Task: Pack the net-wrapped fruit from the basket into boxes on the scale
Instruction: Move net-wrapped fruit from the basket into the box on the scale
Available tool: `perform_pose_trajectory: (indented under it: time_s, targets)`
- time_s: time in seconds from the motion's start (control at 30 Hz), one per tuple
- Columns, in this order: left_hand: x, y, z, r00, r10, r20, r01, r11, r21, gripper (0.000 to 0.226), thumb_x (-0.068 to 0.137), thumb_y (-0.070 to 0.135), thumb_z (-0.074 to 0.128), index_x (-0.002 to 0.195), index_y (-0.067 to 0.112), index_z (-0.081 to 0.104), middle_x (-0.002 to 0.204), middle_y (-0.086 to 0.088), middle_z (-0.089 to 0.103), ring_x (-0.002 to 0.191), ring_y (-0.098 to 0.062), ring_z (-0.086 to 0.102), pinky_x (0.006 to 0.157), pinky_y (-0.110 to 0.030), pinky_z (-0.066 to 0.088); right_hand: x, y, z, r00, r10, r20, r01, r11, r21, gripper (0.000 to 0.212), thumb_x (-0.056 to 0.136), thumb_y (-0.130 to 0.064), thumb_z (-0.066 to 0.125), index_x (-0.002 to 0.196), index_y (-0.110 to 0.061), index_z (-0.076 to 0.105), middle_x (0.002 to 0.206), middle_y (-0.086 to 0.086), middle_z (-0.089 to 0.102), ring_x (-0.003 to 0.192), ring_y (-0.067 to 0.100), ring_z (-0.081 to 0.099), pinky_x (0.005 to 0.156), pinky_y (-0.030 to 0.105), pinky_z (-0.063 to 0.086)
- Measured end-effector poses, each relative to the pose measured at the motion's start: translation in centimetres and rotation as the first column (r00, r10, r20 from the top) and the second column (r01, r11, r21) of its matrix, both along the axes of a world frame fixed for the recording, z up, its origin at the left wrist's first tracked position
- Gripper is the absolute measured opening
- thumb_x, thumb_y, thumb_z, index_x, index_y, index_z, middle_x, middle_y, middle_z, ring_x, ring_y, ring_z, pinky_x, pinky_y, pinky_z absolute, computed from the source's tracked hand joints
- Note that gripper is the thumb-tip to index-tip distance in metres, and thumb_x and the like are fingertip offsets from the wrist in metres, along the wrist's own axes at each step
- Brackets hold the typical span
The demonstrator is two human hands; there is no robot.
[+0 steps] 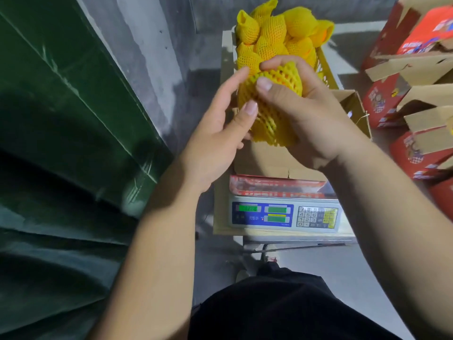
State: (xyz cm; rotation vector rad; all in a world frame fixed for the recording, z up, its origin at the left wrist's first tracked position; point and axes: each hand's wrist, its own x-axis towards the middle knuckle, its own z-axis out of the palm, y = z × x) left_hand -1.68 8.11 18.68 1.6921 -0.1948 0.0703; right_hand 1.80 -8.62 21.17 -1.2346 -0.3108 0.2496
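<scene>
While both hands cradle one net-wrapped fruit point(269, 104) above the open cardboard box point(269, 158) on the scale point(285, 214), the right hand point(308, 114) wraps it from the side and the left hand point(220, 128) pinches the foam net. Best lowered gently, net kept snug. More wrapped fruit fills the yellow basket point(323, 67) beyond.

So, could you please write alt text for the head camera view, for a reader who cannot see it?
Two bare hands, the left hand and right hand, hold yellow net-wrapped fruit above an open cardboard box that sits on a digital scale. Behind it, a yellow basket holds more wrapped fruit; red boxes are stacked at right.
</scene>
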Motion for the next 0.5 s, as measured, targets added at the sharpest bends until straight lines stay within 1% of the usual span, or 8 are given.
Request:
perform_pose_trajectory:
  time_s: [0.07, 0.13, 0.2, 0.23, 0.3, 0.37, 0.43, 0.5]
  targets:
    - [-0.3, 0.9, 0.1, 0.999, -0.025, 0.037, 0.025, 1.000, 0.013, 0.041, 0.105, 0.047, 0.057, 0.145, 0.049, 0.044, 0.121, 0.021, 0.066, 0.091, -0.004, 0.066, 0.075, -0.023, 0.055, -0.2, 0.7, 0.5, 0.998, 0.055, -0.031, -0.054, 0.998, 0.028, 0.018, 0.100, -0.009, 0.064, 0.116, -0.012, 0.054, 0.099, 0.019, 0.063, 0.089, 0.036, 0.063, 0.071, 0.050, 0.054]
    - [-0.5, 1.7, 0.2, 0.998, -0.042, 0.053, 0.041, 0.999, 0.029, 0.039, 0.106, 0.041, 0.059, 0.143, 0.039, 0.046, 0.123, 0.023, 0.065, 0.098, -0.008, 0.068, 0.078, -0.029, 0.059, -0.2, 1.1, 0.7, 0.995, 0.076, -0.060, -0.075, 0.997, 0.020, 0.009, 0.100, -0.010, 0.063, 0.107, -0.012, 0.057, 0.096, 0.018, 0.062, 0.085, 0.033, 0.065, 0.067, 0.043, 0.057]
    - [-0.6, 2.1, 0.4, 0.997, -0.060, 0.055, 0.058, 0.998, 0.034, 0.035, 0.106, 0.036, 0.061, 0.137, 0.039, 0.046, 0.123, 0.025, 0.065, 0.108, -0.008, 0.068, 0.080, -0.033, 0.062, -0.2, 1.4, 0.8, 0.992, 0.069, -0.101, -0.069, 0.998, 0.003, 0.005, 0.100, -0.013, 0.063, 0.100, -0.013, 0.058, 0.094, 0.018, 0.060, 0.081, 0.030, 0.066, 0.063, 0.039, 0.057]
    - [-0.7, 2.1, 0.4, 0.997, -0.060, 0.055, 0.058, 0.998, 0.033, 0.033, 0.106, 0.034, 0.061, 0.135, 0.039, 0.045, 0.126, 0.023, 0.065, 0.112, -0.008, 0.068, 0.080, -0.034, 0.062, -0.2, 1.6, 0.7, 0.991, 0.057, -0.125, -0.058, 0.998, -0.005, 0.006, 0.100, -0.014, 0.064, 0.099, -0.013, 0.058, 0.095, 0.020, 0.060, 0.081, 0.030, 0.066, 0.063, 0.040, 0.058]
    - [-0.8, 1.8, 0.3, 0.997, -0.055, 0.053, 0.054, 0.998, 0.020, 0.033, 0.107, 0.032, 0.059, 0.135, 0.037, 0.043, 0.134, 0.013, 0.063, 0.116, -0.009, 0.067, 0.080, -0.031, 0.061, 0.0, 1.8, 0.6, 0.988, 0.027, -0.152, -0.031, 0.999, -0.026, 0.008, 0.099, -0.017, 0.065, 0.098, -0.013, 0.058, 0.100, 0.022, 0.058, 0.083, 0.031, 0.066, 0.067, 0.044, 0.057]
    - [-1.0, 1.5, 0.1, 0.997, -0.060, 0.038, 0.060, 0.998, 0.005, 0.036, 0.108, 0.031, 0.058, 0.139, 0.034, 0.041, 0.136, 0.011, 0.061, 0.117, -0.007, 0.066, 0.086, -0.031, 0.061, 0.3, 1.9, 0.6, 0.987, 0.001, -0.159, -0.009, 0.999, -0.052, 0.009, 0.100, -0.020, 0.066, 0.097, -0.014, 0.060, 0.100, 0.021, 0.060, 0.085, 0.032, 0.066, 0.070, 0.046, 0.057]
    - [-1.1, 1.0, 0.0, 0.997, -0.083, 0.007, 0.083, 0.996, -0.024, 0.042, 0.106, 0.029, 0.062, 0.142, 0.033, 0.041, 0.132, 0.014, 0.062, 0.120, -0.008, 0.066, 0.096, -0.036, 0.060, 0.3, 1.9, 0.6, 0.988, -0.034, -0.151, 0.022, 0.997, -0.075, 0.010, 0.100, -0.023, 0.066, 0.095, -0.015, 0.062, 0.095, 0.015, 0.064, 0.085, 0.031, 0.066, 0.077, 0.051, 0.055]
    - [-1.0, 0.6, 0.0, 0.997, -0.073, 0.000, 0.073, 0.997, -0.026, 0.044, 0.104, 0.027, 0.066, 0.141, 0.032, 0.042, 0.134, 0.008, 0.060, 0.123, -0.013, 0.064, 0.100, -0.044, 0.059, 0.3, 2.0, 0.5, 0.988, -0.068, -0.135, 0.056, 0.995, -0.087, 0.015, 0.101, -0.027, 0.065, 0.099, -0.012, 0.065, 0.094, 0.015, 0.066, 0.086, 0.032, 0.067, 0.084, 0.055, 0.051]
